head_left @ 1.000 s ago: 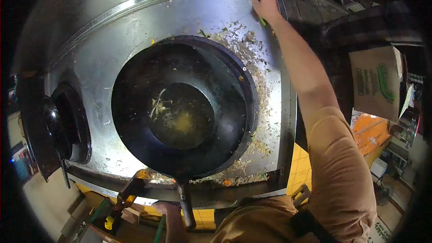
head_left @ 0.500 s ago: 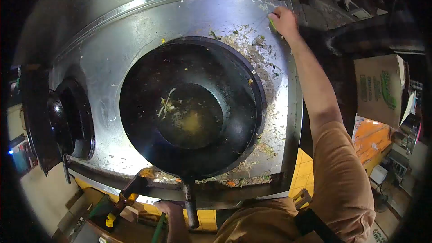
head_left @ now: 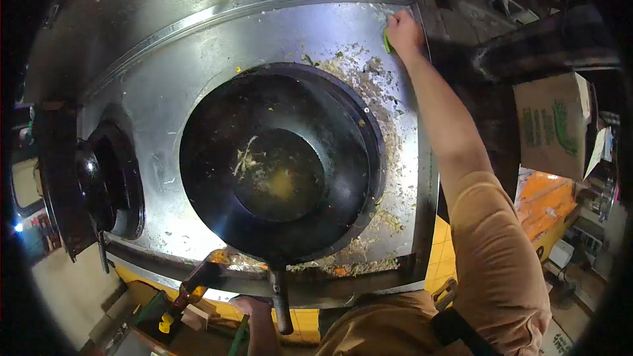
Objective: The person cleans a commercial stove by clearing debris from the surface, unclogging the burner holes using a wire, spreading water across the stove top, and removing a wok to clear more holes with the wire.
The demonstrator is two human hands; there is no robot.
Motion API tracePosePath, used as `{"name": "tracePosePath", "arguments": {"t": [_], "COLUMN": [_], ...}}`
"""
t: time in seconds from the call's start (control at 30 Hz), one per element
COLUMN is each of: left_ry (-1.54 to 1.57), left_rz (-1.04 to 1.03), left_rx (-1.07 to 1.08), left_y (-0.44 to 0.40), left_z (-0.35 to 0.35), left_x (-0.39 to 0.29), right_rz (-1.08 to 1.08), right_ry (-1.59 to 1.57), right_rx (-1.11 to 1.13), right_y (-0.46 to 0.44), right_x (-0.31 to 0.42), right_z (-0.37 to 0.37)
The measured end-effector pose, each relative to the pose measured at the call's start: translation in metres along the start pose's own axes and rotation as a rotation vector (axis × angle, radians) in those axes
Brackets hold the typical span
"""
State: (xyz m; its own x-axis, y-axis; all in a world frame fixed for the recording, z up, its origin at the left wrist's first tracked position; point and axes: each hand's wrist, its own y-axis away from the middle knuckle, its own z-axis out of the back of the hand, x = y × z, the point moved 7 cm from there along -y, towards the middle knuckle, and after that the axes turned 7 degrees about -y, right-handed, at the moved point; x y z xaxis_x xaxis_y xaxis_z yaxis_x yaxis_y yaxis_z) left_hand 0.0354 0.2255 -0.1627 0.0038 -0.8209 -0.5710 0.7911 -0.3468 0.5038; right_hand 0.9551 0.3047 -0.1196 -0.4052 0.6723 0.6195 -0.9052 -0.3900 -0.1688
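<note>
The right hand (head_left: 405, 31) has drawn slightly nearer the wok (head_left: 280, 175), curled around a green item (head_left: 387, 41) near the counter's (head_left: 161, 99) far right corner; the left hand (head_left: 252, 306) is by the front edge, grip unclear.

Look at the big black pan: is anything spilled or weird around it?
Yes! Food scraps are scattered on the metal counter, mostly right of the pan. That looks messy because food normally stays inside the pan.
</note>
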Motion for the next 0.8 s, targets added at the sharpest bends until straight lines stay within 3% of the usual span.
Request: {"name": "tracePosePath", "arguments": {"t": [0.07,0.17,0.27,0.33,0.43,0.57,0.67,0.7,0.77,0.8], "left_ry": [-0.011,-0.004,-0.006,-0.020,-0.020,-0.089,0.026,0.028,0.019,0.023], "left_rz": [-0.002,0.002,0.000,-0.004,-0.009,-0.043,-0.040,-0.039,0.106,0.109], "left_rx": [0.002,0.003,-0.009,-0.012,-0.015,-0.063,-0.091,-0.089,0.229,0.227], "left_y": [0.001,0.000,-0.001,-0.002,-0.004,-0.029,0.034,0.016,-0.035,-0.031], "left_z": [0.002,0.001,0.006,0.010,0.009,0.021,0.008,0.012,0.001,0.002], "left_x": [-0.001,-0.001,0.001,0.000,-0.001,0.008,-0.018,-0.012,0.023,0.022], "right_rz": [-0.031,0.159,0.133,0.059,0.164,0.088,0.064,0.141,0.232,0.190], "right_ry": [0.033,0.043,-0.044,0.073,0.040,-0.004,0.067,0.048,0.028,0.014], "right_rx": [-0.078,-0.006,-0.055,-0.128,-0.001,-0.043,-0.115,-0.041,0.035,-0.010], "right_y": [0.005,0.001,-0.001,0.000,0.012,0.007,0.009,0.014,0.012,0.008], "right_x": [-0.008,-0.001,-0.005,-0.002,0.001,-0.006,-0.007,-0.005,0.004,0.002], "right_z": [0.006,0.001,0.000,0.005,0.007,0.004,0.010,0.012,0.009,0.010]}}
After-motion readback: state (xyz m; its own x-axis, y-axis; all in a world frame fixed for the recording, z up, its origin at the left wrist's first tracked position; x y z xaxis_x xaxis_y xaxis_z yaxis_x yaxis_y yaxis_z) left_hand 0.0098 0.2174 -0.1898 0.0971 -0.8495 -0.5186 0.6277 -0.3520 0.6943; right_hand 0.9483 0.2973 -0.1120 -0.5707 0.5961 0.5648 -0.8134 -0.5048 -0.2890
